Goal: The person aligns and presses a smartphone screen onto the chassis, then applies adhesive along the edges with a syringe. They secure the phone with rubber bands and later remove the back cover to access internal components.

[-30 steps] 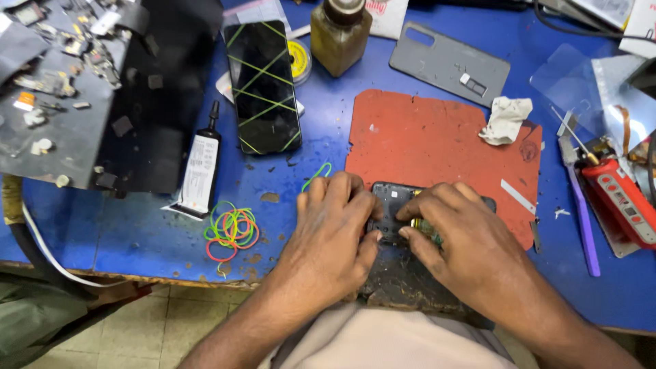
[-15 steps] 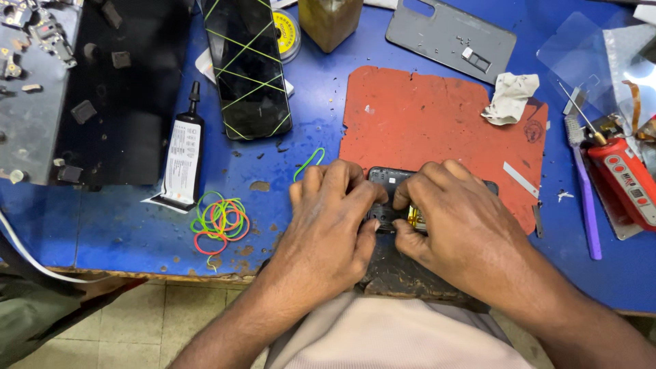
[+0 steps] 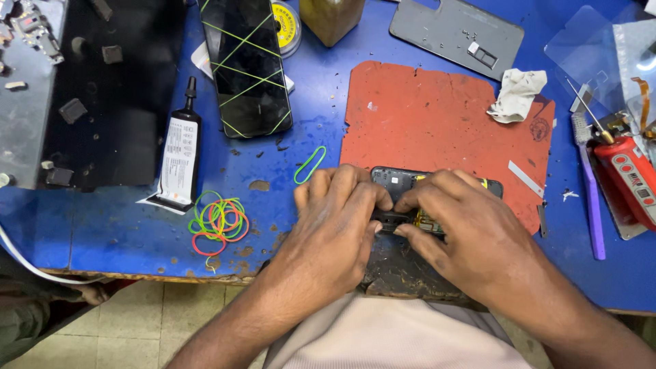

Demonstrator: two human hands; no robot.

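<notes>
An opened phone [image 3: 410, 184] was seen lying face down at the 6 o'clock edge of the red mat [image 3: 437, 123], near the front edge of the blue table [image 3: 123, 232], mostly covered by both hands. The left hand [image 3: 335, 232] was laid over the phone's left end, fingers curled down onto it, thumb pressed at the middle. The right hand [image 3: 465, 232] was set over the right end, forefinger and thumb pinched close on a small part inside the frame; whether that part was actually gripped could not be told. A loose green rubber band [image 3: 309, 165] was noted just at 9 o'clock of the phone, touching neither hand. A pile of coloured rubber bands [image 3: 217, 222] lay further out at 9 o'clock. A black glue tube [image 3: 179, 158] sat at 10 o'clock, and a second phone wrapped in green bands [image 3: 247, 65] at 11 o'clock. A grey back cover [image 3: 454, 33] and a crumpled cloth [image 3: 516, 94] were placed at 1 o'clock. A purple tool [image 3: 591, 198] lay at 3 o'clock, well apart from the mat.
</notes>
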